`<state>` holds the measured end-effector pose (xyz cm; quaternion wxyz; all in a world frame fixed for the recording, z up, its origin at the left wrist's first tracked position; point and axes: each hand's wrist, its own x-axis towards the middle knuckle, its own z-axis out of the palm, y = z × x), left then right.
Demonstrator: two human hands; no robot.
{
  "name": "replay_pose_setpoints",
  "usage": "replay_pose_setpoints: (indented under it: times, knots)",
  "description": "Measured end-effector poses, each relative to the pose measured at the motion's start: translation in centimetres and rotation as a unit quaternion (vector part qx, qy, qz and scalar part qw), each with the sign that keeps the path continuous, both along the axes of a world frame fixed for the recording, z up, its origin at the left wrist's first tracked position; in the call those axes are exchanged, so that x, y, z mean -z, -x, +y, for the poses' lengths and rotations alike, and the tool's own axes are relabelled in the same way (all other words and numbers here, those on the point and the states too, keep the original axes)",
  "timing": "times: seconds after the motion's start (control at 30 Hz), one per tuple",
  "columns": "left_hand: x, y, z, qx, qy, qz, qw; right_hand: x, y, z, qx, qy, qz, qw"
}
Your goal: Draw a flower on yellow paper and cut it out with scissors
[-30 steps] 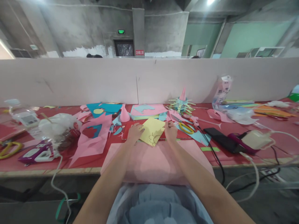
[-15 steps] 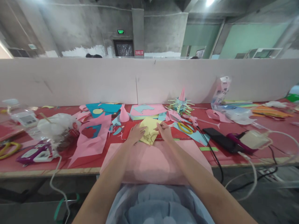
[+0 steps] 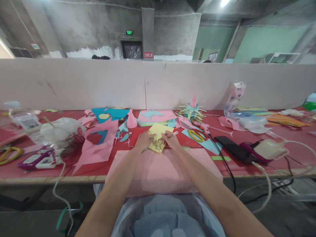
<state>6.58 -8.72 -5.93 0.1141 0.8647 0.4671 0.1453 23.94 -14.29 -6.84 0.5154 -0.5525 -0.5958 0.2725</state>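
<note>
A sheet of yellow paper [image 3: 156, 130] lies in front of me, with dark curved lines drawn on its lower part. My left hand [image 3: 143, 141] rests on its left edge, fingers stretched out flat on the sheet. On the right side of the paper, my right hand [image 3: 169, 138] is closed around a pen [image 3: 175, 133], whose pale end sticks out to the right. The tip is hidden by the fingers. Beneath the yellow sheet is a red board [image 3: 190, 142]. A large pink sheet [image 3: 158, 174] lies nearer, under my forearms.
Yellow-handled scissors [image 3: 196, 135] and a black phone [image 3: 233, 148] lie to the right, by cables. A spiky paper model [image 3: 191, 110] and a pink paper cone [image 3: 131, 119] stand behind. Cut pink paper [image 3: 98, 151], a purple-and-white device [image 3: 37, 160] and a bottle [image 3: 24, 120] are left.
My right hand has shifted slightly left over the yellow sheet, and the pen's pale end now shows beside it. My left hand stays on the paper's left edge.
</note>
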Motion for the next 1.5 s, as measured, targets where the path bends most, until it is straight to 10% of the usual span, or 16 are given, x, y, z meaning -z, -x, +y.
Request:
replay_pose_setpoints:
  times: [0.17, 1.5]
  knots:
    - [0.3, 0.1, 0.3, 0.006, -0.002, 0.005, 1.0, 0.9, 0.7, 0.7, 0.089, -0.014, -0.06, 0.994]
    - [-0.3, 0.1, -0.7, -0.007, 0.006, 0.017, 1.0, 1.0, 0.2, 1.1, 0.106, -0.007, -0.044, 0.993]
